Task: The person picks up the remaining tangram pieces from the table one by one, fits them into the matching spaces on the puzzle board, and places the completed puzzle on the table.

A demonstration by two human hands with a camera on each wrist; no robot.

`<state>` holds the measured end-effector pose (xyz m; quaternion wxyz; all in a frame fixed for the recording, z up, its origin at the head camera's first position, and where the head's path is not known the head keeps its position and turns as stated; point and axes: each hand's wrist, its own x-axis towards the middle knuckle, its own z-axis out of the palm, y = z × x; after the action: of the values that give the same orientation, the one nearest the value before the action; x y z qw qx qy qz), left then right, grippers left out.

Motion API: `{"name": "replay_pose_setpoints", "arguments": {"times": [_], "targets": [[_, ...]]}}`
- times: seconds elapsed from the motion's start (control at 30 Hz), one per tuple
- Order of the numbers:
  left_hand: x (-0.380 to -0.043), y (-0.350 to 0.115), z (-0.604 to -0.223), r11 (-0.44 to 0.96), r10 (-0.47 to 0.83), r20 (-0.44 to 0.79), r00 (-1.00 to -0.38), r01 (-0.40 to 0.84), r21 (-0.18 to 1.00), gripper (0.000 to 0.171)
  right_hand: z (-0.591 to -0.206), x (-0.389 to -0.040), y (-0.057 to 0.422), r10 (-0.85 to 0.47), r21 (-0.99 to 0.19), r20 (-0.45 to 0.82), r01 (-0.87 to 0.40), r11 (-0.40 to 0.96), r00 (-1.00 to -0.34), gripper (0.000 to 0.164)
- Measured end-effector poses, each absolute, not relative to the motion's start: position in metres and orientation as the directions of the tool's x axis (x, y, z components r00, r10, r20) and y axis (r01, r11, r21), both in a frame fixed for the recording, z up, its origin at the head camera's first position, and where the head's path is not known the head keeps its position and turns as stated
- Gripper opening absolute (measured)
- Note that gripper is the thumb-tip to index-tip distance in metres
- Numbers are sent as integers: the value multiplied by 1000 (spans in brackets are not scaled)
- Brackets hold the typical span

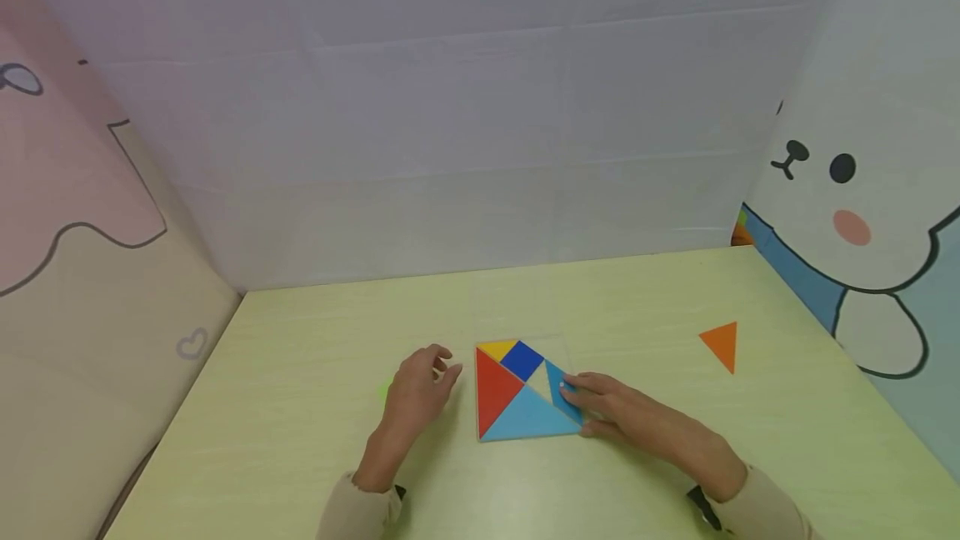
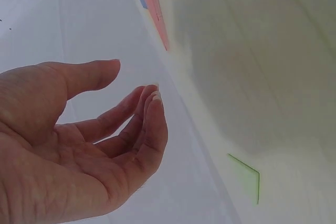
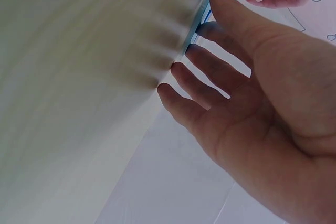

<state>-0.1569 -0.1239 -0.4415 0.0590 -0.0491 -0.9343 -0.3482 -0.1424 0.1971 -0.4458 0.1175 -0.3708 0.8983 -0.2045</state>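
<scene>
A tangram board [image 1: 558, 342] with a clear rim lies flat on the table. In it are a red triangle [image 1: 493, 390], a light-blue triangle [image 1: 528, 417], a small yellow piece [image 1: 498, 349], a dark-blue square [image 1: 522, 361] and a blue piece [image 1: 558, 387] at the right. My right hand [image 1: 622, 408] rests its fairly straight fingertips on that blue piece, its thumb by the board's lower right corner. My left hand [image 1: 417, 390] hovers left of the board, fingers loosely bent and holding nothing. A green piece [image 2: 249, 179] lies beyond it, mostly hidden in the head view.
An orange triangle [image 1: 723, 346] lies apart on the table's right side. A pale wall sheet [image 1: 450, 148] stands along the table's back edge, with cartoon-printed sheets [image 1: 862, 190] at both sides.
</scene>
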Motion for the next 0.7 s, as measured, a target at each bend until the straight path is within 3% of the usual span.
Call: {"name": "replay_pose_setpoints", "arguments": {"times": [0.7], "targets": [[-147, -154, -443, 760, -63, 67, -996, -4, 650, 26, -445, -141, 198, -721, -459, -43, -627, 629, -691, 52]]}}
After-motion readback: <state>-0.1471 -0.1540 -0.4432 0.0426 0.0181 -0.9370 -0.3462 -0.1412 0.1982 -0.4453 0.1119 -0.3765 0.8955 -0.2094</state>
